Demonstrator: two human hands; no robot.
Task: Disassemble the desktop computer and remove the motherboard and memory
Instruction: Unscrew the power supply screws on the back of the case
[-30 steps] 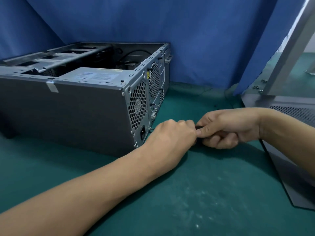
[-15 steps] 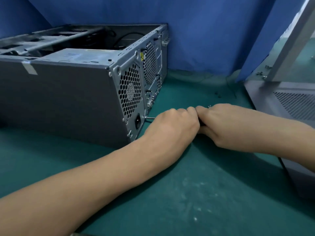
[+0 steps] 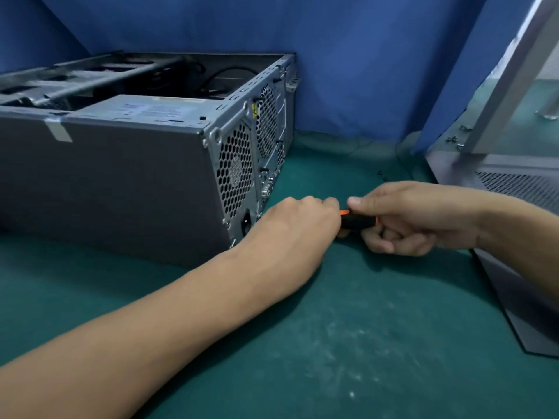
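Observation:
A grey desktop computer case [image 3: 121, 182] lies on its side on the green mat, its top open and its rear panel facing right. Inside, the power supply [image 3: 145, 111] and dark cables show; the motherboard and memory are hidden. A screwdriver with a black and orange handle [image 3: 357, 220] points at the lower rear corner of the case. My right hand [image 3: 417, 219] grips the handle. My left hand [image 3: 298, 225] is curled around the front of the screwdriver, hiding the shaft and tip.
The removed side panel [image 3: 514, 189] with a perforated grille lies at the right edge of the mat [image 3: 348, 343]. A metal frame post [image 3: 508, 74] with small screws stands behind it. Blue curtains [image 3: 348, 55] close off the back.
My right hand has drawn back a little to the right, so the orange and black handle now shows between my hands. The view has shifted slightly.

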